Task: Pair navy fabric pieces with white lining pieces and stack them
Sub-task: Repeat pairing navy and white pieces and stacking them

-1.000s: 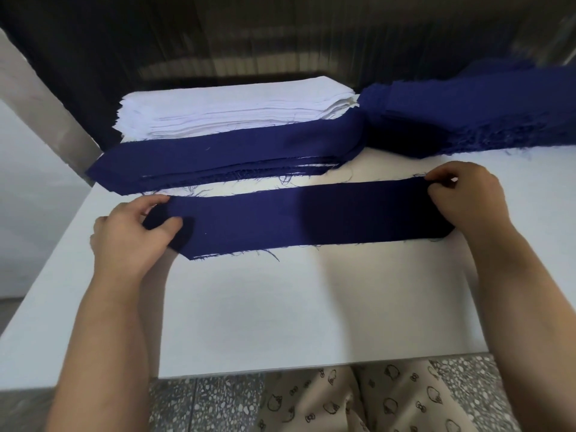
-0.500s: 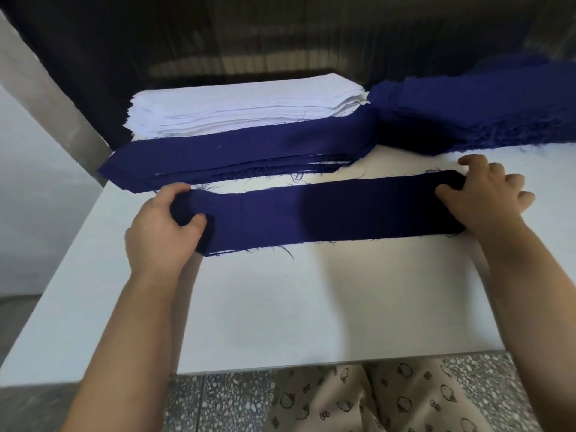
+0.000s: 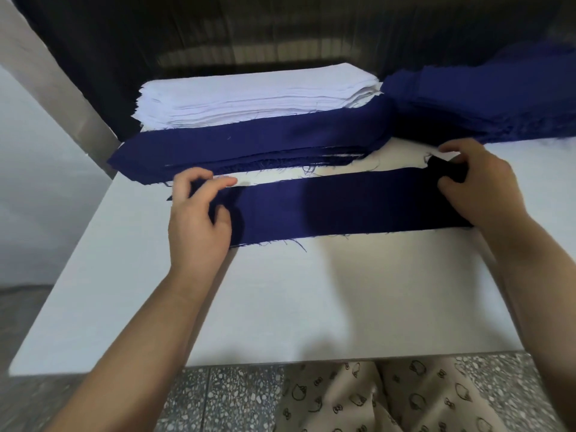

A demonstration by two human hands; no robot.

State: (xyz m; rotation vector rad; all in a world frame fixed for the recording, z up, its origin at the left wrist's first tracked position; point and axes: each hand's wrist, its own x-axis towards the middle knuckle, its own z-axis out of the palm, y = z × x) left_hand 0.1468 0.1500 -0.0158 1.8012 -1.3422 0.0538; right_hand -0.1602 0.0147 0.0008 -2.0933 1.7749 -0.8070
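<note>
The table (image 3: 280, 307) in front of me was white and flat. Think of it as a clock, with me sitting at 6 o'clock.

Down at 6 o'clock, under the near edge, I saw the speckled floor (image 3: 233, 394) and my pale trousers (image 3: 358, 400) with little drawings on them. My two bare arms reached up over the table.

In the middle of the clock lay one long navy strip (image 3: 343, 207). It ran flat from 9 o'clock to 3 o'clock, with loose threads on its near edge.

My left hand (image 3: 199, 219) was at the 9 o'clock end. The fingers were curled over the far edge and the thumb pressed on top, so it held that end of the cloth. My right hand (image 3: 477, 185) was at the 3 o'clock end. Its fingers and thumb were bent in and pinched a bunched bit of the cloth.

A thin white edge showed along the far side of the strip. I could not tell if it was lining or just table.

Just past that, toward 12 o'clock, sat the navy stack (image 3: 249, 148), many strips piled up with fuzzy edges. Right behind it, touching it, was the white lining pile (image 3: 249, 98), taller and neat. At 2 o'clock was a big navy heap (image 3: 486, 107), a bit messy, next to both piles.

Farthest away hung a dark curtain (image 3: 280, 32). A grey post (image 3: 46, 88) leaned across at 10 o'clock.
</note>
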